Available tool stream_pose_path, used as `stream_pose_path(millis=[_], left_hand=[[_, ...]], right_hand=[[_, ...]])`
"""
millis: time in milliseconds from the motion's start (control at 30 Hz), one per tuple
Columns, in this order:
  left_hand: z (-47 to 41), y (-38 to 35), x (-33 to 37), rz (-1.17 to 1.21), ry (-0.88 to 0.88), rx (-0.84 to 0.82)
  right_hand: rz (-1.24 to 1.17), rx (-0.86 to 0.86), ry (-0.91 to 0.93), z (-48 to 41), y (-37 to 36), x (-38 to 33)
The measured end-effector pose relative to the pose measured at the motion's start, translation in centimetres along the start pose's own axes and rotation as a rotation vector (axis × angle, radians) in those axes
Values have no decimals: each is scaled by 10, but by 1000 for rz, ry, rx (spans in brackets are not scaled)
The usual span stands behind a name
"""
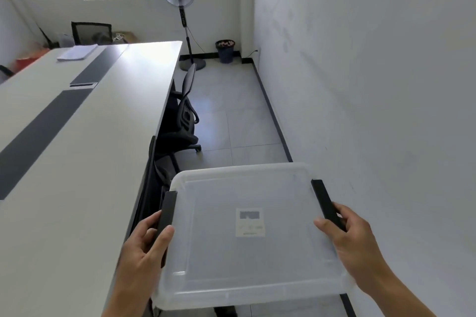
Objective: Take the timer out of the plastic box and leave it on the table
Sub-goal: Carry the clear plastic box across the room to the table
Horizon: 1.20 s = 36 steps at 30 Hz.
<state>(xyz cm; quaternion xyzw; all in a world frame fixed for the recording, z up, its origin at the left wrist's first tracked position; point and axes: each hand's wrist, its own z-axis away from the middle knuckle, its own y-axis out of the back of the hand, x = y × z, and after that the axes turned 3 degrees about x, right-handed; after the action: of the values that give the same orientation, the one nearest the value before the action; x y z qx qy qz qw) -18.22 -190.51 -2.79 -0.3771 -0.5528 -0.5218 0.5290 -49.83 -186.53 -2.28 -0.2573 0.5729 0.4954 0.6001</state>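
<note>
**Lidded box held beside the counter, timer out of sight**

Both hands hold the box in the air, right of the counter. The left hand has its fingers clamped around the left black latch; the right hand grips the right latch. The frosted lid hides the timer. The label is blurred.

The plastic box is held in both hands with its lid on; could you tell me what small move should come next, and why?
Probably set the plastic box on the table to its left: the left hand and right hand both grip its black latches, so neither is free to lift the lid.
</note>
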Motion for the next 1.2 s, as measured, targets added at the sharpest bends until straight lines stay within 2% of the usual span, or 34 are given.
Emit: stream_pose_path(millis=[200,500,867,1200], left_hand=[[-155,-22,-4,-2,-6,-35],[-379,-50,49,-14,-40,-121],[-604,-167,74,-9,-54,-144],[-805,-255,131,53,-27,-38]], right_hand=[[-35,17,-26,-129,-65,-25],[-40,83,-12,-292,-141,-114],[-63,103,-38,-542,-176,-147],[-64,38,9,-784,-209,-229]])
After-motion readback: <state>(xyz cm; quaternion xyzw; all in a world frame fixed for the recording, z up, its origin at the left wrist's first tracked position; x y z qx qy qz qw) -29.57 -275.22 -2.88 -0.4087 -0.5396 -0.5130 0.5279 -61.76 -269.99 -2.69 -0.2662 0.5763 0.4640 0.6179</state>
